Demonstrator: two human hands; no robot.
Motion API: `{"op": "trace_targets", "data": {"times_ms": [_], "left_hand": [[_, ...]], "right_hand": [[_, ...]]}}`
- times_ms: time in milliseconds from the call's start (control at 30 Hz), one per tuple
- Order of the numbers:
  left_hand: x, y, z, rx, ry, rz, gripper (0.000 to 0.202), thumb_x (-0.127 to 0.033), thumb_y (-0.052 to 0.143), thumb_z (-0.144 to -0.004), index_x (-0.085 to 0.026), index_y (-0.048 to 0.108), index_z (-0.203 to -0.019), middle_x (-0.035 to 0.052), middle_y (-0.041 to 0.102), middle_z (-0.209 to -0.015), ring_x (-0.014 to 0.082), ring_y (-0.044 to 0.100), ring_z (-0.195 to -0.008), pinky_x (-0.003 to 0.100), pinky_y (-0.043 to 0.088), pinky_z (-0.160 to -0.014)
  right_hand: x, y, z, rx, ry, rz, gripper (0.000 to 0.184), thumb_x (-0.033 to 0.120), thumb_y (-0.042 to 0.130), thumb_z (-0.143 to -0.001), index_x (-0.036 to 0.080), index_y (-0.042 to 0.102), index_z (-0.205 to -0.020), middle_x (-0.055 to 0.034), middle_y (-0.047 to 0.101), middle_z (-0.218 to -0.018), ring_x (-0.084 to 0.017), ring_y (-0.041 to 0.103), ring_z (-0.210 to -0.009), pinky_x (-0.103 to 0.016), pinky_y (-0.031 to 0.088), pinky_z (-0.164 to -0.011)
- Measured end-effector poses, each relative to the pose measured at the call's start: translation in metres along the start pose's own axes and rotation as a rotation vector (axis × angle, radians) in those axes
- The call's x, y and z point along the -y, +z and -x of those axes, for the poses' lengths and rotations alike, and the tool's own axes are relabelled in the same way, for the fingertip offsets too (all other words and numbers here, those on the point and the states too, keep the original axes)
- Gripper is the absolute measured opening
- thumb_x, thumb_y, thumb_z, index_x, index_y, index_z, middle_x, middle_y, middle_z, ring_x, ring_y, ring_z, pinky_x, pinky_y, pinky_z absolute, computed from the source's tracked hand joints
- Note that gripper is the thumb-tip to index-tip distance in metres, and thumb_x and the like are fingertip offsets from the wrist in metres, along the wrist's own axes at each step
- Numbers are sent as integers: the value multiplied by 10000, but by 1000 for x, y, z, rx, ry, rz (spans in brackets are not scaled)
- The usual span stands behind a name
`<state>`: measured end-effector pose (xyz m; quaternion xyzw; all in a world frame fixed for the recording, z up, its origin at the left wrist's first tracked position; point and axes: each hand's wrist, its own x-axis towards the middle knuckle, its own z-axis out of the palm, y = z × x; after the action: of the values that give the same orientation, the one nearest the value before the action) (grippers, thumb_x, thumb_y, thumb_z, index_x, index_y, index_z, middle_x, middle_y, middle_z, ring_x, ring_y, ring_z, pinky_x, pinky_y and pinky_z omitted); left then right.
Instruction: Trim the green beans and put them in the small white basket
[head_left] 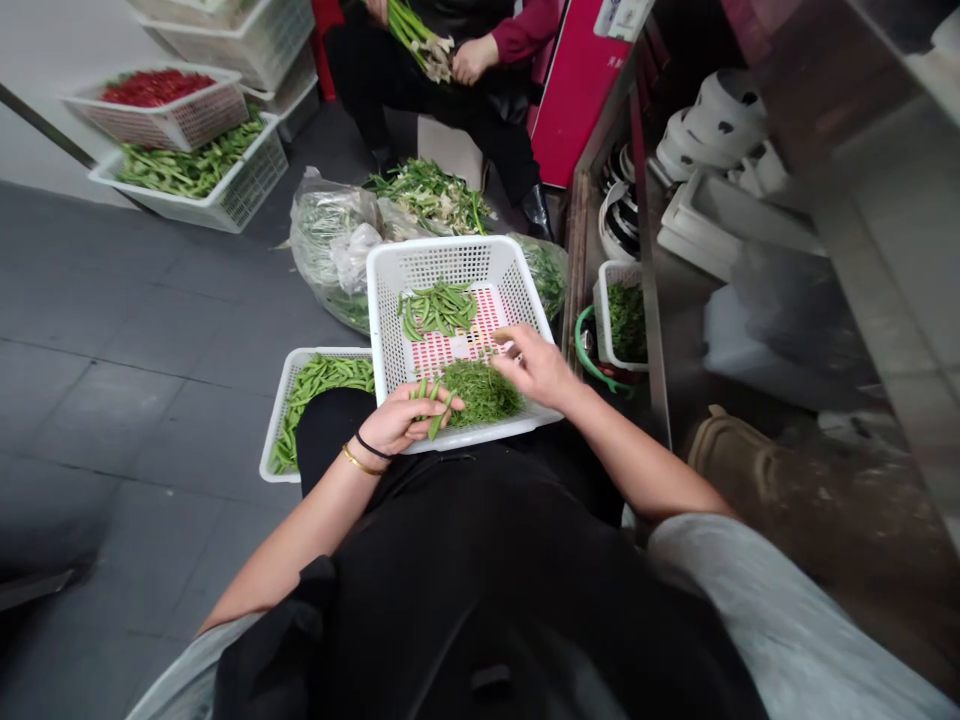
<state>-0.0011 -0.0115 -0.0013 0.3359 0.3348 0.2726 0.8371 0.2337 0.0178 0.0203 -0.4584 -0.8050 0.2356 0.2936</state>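
I had the white basket [381, 310] across my lap, probably for easy reach, my left hand [397, 418] grasping green pods [439, 420] over its near-left corner, my right hand [536, 368] half-curled beside the fine greens [484, 392], its grip unclear.

A basket [450, 262] sits on a lap [335, 425] at the frame's centre, pea pods [439, 308] towards its far side, trimmings [484, 392] at its near side. Just left lies a second basket [274, 430] of pods; behind, bagged greens [328, 235]. At upper left, one smaller basket [201, 122] rests on a larger basket [244, 190].
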Motion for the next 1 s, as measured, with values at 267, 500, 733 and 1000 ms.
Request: {"op": "trace_targets", "data": {"times_ms": [267,500,733,1000], "left_hand": [[5,4,-7,-167,95,-213,219,-268,754,-636,-96,620,-658,-64,390,-411,18,263,-341,166,132,-350],[1,-3,-10,-693,529,-122,165,-268,706,-700,-136,607,-701,-54,447,-450,43,340,-378,176,242,-383],[-16,-47,-11,-360,204,363,162,-209,608,-612,-142,601,-759,36,600,-575,145,544,-469,230,401,-396],[-3,-44,-19,-238,73,433,147,-187,701,-673,-128,571,-707,-97,255,-439,18,230,-344,108,158,-310]], "right_hand": [[36,28,-11,410,-374,457,356,330,344,-951,140,627,-848,-69,607,-780,-135,503,-653,-243,302,-545],[23,46,-20,350,-27,517,327,285,391,-905,129,656,-795,-105,665,-779,-169,575,-648,-264,352,-564],[-59,56,-80,504,156,622,424,445,516,-851,147,558,-1151,-165,613,-1096,-264,623,-849,-327,450,-656],[-99,110,-146,427,249,609,293,147,354,-906,62,556,-1102,-217,582,-1094,-255,590,-925,-359,432,-795]]}}
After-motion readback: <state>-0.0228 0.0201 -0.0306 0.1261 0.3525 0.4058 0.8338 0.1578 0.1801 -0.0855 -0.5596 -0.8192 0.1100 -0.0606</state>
